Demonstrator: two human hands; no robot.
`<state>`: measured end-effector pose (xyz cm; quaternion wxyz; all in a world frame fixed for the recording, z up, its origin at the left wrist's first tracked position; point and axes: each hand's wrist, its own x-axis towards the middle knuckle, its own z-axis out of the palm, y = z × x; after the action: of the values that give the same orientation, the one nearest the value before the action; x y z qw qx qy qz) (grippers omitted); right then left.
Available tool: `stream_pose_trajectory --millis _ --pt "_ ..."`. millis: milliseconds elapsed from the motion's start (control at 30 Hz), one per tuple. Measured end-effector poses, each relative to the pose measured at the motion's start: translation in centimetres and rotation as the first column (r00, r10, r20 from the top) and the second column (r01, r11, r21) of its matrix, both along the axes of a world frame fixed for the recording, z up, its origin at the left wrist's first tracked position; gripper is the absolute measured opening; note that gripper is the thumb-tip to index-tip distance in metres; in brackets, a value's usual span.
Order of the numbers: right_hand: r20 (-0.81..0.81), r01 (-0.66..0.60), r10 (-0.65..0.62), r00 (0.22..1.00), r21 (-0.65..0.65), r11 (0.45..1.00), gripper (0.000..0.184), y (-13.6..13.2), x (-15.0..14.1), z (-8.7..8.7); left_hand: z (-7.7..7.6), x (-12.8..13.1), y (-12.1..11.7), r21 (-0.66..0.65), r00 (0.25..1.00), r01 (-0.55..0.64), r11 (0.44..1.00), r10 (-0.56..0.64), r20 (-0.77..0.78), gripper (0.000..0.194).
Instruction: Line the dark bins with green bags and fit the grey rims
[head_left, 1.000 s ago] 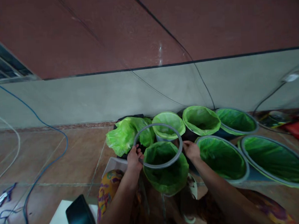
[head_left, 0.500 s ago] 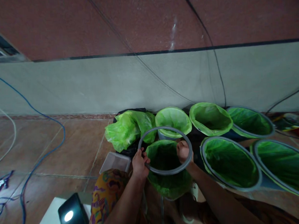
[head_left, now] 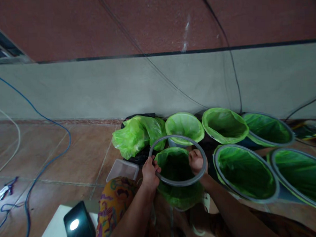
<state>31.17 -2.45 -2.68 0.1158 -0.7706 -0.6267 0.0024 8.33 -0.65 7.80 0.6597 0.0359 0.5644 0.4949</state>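
Ring [head_left: 180,183] stretches crosswise between my left hand [head_left: 150,172], pinching one side, and my right hand [head_left: 197,161], gripping the other; a green bag [head_left: 181,197] gapes below, between them.

The ring [head_left: 179,183] looks smooth matt plastic, the liner [head_left: 180,198] wrinkled film.

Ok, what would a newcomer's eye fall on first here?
Probably the gray ring, held in the left hand over a green-lined bin at lower centre, with the right hand at its other side. Next, the other lined bins at right, and the crumpled bright-green plastic left of centre, near the wall.
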Motion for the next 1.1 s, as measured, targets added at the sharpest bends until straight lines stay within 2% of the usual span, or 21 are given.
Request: stream_pose_trajectory --millis 267,333,400,467,500,567,600,633,667,700,733,833,967,1100 --pt "-0.077 0.008 -0.011 0.997 -0.050 0.999 0.028 -2.1 0.5 -0.3 -1.3 -0.1 -0.5 0.006 0.996 0.062 0.998 -0.062 -0.060 0.019" --pt "-0.178 -0.004 0.003 0.984 -0.004 1.000 0.029 -2.9 1.2 -0.4 -1.8 -0.2 -0.6 0.003 0.994 0.074 0.997 -0.073 -0.084 0.020" --pt "-0.345 0.032 0.002 0.939 0.093 0.995 0.029 -3.6 2.1 -0.5 -2.3 -0.3 -0.7 -0.001 0.990 0.086 0.996 -0.086 -0.112 0.020" --pt "-0.543 0.190 -0.082 0.835 0.146 0.971 0.030 -4.2 3.0 -0.6 -2.7 -0.4 -0.8 -0.005 0.985 0.095 0.996 -0.094 -0.148 0.020" --pt "-0.648 0.306 -0.155 0.746 0.126 0.944 0.031 -4.3 3.3 -0.5 -2.9 -0.4 -0.8 -0.007 0.982 0.098 0.995 -0.098 -0.162 0.021" --pt "-0.822 0.502 -0.292 0.488 -0.010 0.865 0.036 -4.2 3.8 -0.3 -3.3 -0.3 -1.0 -0.011 0.980 0.100 0.995 -0.101 -0.173 0.023" --pt "-0.873 0.546 -0.338 0.353 -0.101 0.831 0.041 -4.1 3.9 0.0 -3.4 -0.3 -1.0 -0.011 0.980 0.104 0.995 -0.104 -0.170 0.024" --pt "-0.898 0.549 -0.362 0.250 -0.177 0.817 0.047 -3.9 3.8 0.2 -3.4 -0.3 -1.1 -0.013 0.980 0.106 0.994 -0.107 -0.168 0.025" --pt "-0.907 0.529 -0.371 0.197 -0.220 0.820 0.051 -3.8 3.8 0.5 -3.5 -0.3 -1.1 -0.014 0.980 0.109 0.994 -0.110 -0.168 0.025" --pt "-0.908 0.495 -0.368 0.202 -0.230 0.838 0.053 -3.6 3.6 0.8 -3.5 -0.3 -1.2 -0.013 0.979 0.115 0.993 -0.115 -0.168 0.025" --pt "-0.901 0.451 -0.355 0.250 -0.217 0.866 0.052 -3.5 3.5 1.1 -3.4 -0.4 -1.3 -0.010 0.978 0.122 0.993 -0.122 -0.170 0.025" --pt "-0.831 0.347 -0.308 0.463 -0.149 0.926 0.043 -3.6 2.9 1.7 -3.4 -0.5 -1.6 0.006 0.968 0.151 0.989 -0.147 -0.205 0.030" --pt "-0.692 0.269 -0.288 0.662 -0.139 0.953 0.031 -4.0 2.3 2.1 -3.6 -0.6 -2.5 0.011 0.929 0.215 0.977 -0.200 -0.312 0.030" --pt "-0.508 0.248 -0.279 0.815 -0.130 0.960 0.033 -4.5 1.8 2.1 -4.4 -0.8 -3.4 -0.042 0.845 0.300 0.953 -0.286 -0.451 0.028"
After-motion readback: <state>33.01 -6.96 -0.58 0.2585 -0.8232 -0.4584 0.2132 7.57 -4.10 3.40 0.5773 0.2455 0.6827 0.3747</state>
